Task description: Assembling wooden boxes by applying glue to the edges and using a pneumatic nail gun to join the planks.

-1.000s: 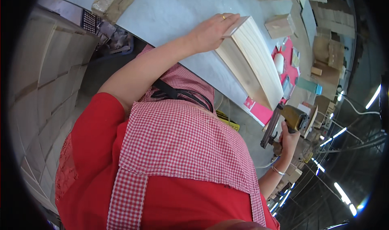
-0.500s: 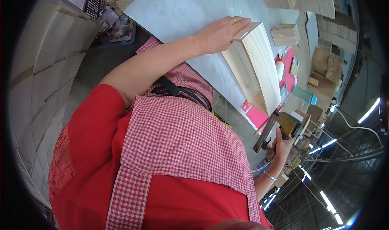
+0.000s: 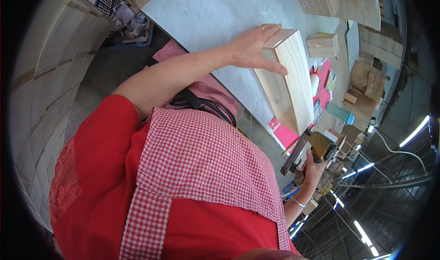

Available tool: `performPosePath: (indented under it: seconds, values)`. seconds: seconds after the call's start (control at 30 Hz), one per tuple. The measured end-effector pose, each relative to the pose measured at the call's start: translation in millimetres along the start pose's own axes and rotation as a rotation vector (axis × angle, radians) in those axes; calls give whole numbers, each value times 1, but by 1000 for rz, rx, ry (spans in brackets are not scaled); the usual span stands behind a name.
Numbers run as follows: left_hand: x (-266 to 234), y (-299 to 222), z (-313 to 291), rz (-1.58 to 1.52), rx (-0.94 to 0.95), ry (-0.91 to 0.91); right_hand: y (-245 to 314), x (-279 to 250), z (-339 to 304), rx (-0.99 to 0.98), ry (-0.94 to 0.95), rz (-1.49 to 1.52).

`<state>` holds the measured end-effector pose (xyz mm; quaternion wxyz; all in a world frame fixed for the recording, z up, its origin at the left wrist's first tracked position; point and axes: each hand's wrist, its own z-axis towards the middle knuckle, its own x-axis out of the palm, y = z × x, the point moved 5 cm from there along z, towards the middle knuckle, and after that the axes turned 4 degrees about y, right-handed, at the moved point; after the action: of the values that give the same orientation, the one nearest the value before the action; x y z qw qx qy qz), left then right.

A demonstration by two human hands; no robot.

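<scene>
A shallow open wooden box (image 3: 300,79) of pale boards lies at an angle across the worktable (image 3: 215,12). My left hand (image 3: 256,49) is at its far end, fingers stretched along the end board and thumb spread wide against the edge of the side board. Off the box's near end, my right hand (image 3: 313,168) is wrapped round the handle of a nail gun (image 3: 323,145) with a yellowish-brown body and a long dark magazine. The gun's nose is close to the box's near corner; whether they touch I cannot tell.
Another small wooden box (image 3: 322,45) stands beyond the box. A white bottle (image 3: 314,84) lies on a red sheet (image 3: 324,76). Stacked boards (image 3: 339,1) fill the far side, and a tall stack of wood panels (image 3: 50,95) rises at left. A blue crate (image 3: 133,42) is below the table edge.
My left thumb has spread away from the fingers, onto the side board's edge. The box and nail gun appear slightly lower and further left in view, partly because the view has shifted.
</scene>
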<state>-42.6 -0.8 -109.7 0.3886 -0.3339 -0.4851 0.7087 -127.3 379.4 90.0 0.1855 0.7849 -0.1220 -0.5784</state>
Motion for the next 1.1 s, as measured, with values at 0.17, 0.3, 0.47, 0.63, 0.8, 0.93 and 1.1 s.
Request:
performPosePath:
  seconds: [0.17, 0.3, 0.47, 0.63, 0.8, 0.93, 1.1]
  values:
    - [2, -3, -2, -8, -45, -105, 0, -2, 0, 14, 0, -23]
    - [1, -2, 0, 35, -4, -156, 3, -1, 0, 31, -3, -34]
    - [-1, -3, 1, 55, 10, -206, 2, -3, 2, 13, -7, -5]
    - [-1, -2, 3, 52, 32, -197, -4, -13, 12, 0, 5, -2]
    - [1, -2, -1, 96, 58, -222, 39, -26, 19, -121, -85, -87]
    - [1, -3, -1, 101, 67, -231, 119, -12, 11, -204, -46, -110]
    - [-2, -7, -2, 96, 67, -239, 189, 25, 21, -448, 224, -280]
